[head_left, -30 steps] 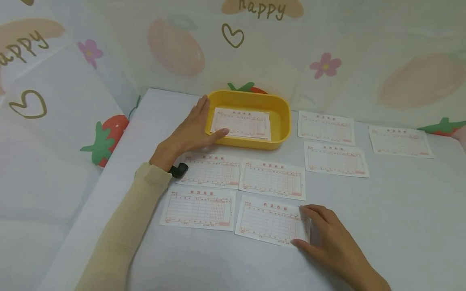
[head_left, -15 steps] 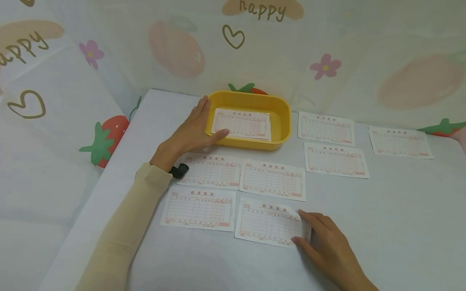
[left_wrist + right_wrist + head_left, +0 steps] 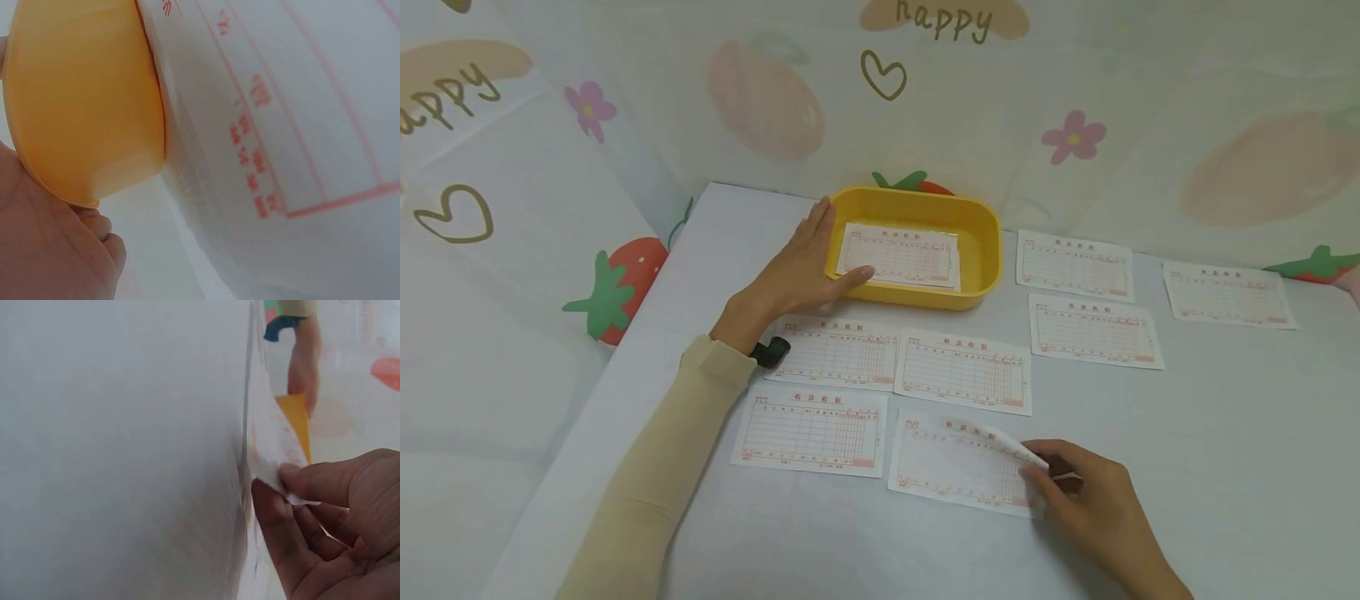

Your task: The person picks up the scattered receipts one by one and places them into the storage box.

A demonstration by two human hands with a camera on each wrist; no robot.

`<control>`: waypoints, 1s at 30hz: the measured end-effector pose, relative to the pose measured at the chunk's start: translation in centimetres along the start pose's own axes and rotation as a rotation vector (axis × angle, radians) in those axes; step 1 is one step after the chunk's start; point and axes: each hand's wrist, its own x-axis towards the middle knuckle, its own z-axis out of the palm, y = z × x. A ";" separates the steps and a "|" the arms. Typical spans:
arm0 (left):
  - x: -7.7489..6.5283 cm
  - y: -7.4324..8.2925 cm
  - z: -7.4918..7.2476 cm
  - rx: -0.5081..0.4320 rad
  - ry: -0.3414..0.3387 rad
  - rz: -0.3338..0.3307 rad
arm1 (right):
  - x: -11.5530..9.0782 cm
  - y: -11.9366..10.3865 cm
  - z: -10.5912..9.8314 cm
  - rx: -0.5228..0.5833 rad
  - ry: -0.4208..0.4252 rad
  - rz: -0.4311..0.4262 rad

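Note:
My right hand (image 3: 1101, 500) pinches the raised upper-right corner of a printed receipt slip (image 3: 988, 433) between thumb and fingers. That slip curls up off the table, and printed paper lies flat beneath the lifted part. In the right wrist view the slip's corner (image 3: 275, 456) sits between thumb and fingertips. My left hand (image 3: 797, 267) grips the left end of a yellow plastic tray (image 3: 977, 258), its thumb over the front rim and its fingers along the left side. Inside the tray lie receipt slips (image 3: 898, 254), slightly offset from one another.
Flat on the white table (image 3: 1225, 450) are more receipt slips: two nearest the tray's front (image 3: 831, 354), one beside the lifted slip (image 3: 811, 435), and three to the right (image 3: 1093, 332). A patterned cloth (image 3: 940, 108) hangs behind. A black strap device (image 3: 771, 352) circles the left wrist.
The slip's upper-right corner has come up off the table and folded over, pinched in the right hand, whose fingers have drawn together. The left hand and tray have stayed put.

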 end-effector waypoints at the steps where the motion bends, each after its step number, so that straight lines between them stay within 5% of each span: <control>1: 0.0 0.0 0.0 0.000 0.001 -0.001 | 0.1 0.1 -0.2 0.022 -0.012 0.019; 8: -0.1 -0.2 0.1 0.005 -0.005 0.000 | 1.4 0.5 -1.5 0.098 -0.071 0.130; 16: -0.1 0.1 -0.2 0.002 -0.005 0.015 | 4.5 0.7 -3.7 0.194 -0.045 0.194; 30: -0.1 -0.1 -0.2 -0.008 0.002 0.014 | 14.2 -0.8 -6.9 0.274 0.003 0.173</control>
